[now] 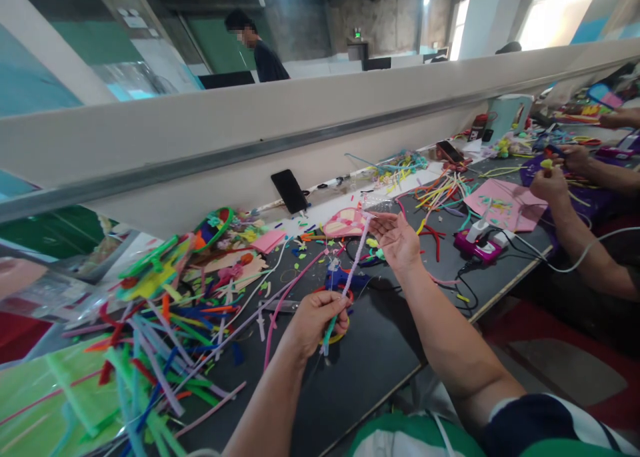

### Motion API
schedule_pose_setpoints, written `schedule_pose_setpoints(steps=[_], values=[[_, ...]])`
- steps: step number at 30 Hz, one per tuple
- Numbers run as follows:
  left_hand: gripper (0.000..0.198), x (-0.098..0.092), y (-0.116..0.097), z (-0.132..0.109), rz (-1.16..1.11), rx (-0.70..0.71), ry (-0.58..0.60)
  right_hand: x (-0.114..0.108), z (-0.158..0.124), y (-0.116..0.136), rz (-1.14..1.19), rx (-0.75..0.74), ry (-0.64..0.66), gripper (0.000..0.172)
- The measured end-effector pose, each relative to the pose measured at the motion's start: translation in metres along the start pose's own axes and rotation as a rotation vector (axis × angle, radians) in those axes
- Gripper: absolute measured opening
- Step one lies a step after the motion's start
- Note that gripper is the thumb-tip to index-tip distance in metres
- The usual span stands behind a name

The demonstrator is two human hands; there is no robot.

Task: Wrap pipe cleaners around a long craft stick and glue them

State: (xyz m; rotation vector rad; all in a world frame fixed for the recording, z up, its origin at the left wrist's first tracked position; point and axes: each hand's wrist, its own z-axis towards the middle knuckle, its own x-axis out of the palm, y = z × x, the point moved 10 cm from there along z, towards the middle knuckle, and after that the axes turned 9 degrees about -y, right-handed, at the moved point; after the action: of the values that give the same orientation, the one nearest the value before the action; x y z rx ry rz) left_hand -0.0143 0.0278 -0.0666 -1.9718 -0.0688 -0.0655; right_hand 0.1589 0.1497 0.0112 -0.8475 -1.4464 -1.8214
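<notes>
My left hand (pixel 319 318) is closed around the lower end of a long pale lilac pipe cleaner (pixel 353 268) that runs up and to the right. My right hand (pixel 395 238) is open, palm up, with fingers spread, and the pipe cleaner's upper end rests by its fingertips. Both hands hover over a dark worktable (pixel 370 350). A blue glue gun (pixel 345 280) lies on the table just under the pipe cleaner.
A heap of coloured pipe cleaners and green sheets (pixel 150 337) fills the left. A black phone (pixel 289 190) leans on the white partition (pixel 300 130). A pink power strip (pixel 479 242) and cables lie right. Another person's hands (pixel 555 177) work at far right.
</notes>
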Motion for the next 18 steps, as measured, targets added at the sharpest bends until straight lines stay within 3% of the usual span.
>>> schedule_pose_setpoints(steps=[7, 12, 18], values=[[0.029, -0.002, -0.003, 0.0, 0.01, 0.024, 0.0, -0.002, 0.001, 0.001, -0.004, -0.007, -0.008, 0.035], [0.026, -0.014, -0.021, 0.0, -0.162, 0.143, -0.074, 0.011, -0.004, -0.001, 0.028, 0.044, 0.063, 0.043], [0.027, -0.035, -0.034, -0.001, -0.316, 0.279, -0.244, 0.024, -0.016, -0.049, -0.118, 0.258, 0.161, 0.035]])
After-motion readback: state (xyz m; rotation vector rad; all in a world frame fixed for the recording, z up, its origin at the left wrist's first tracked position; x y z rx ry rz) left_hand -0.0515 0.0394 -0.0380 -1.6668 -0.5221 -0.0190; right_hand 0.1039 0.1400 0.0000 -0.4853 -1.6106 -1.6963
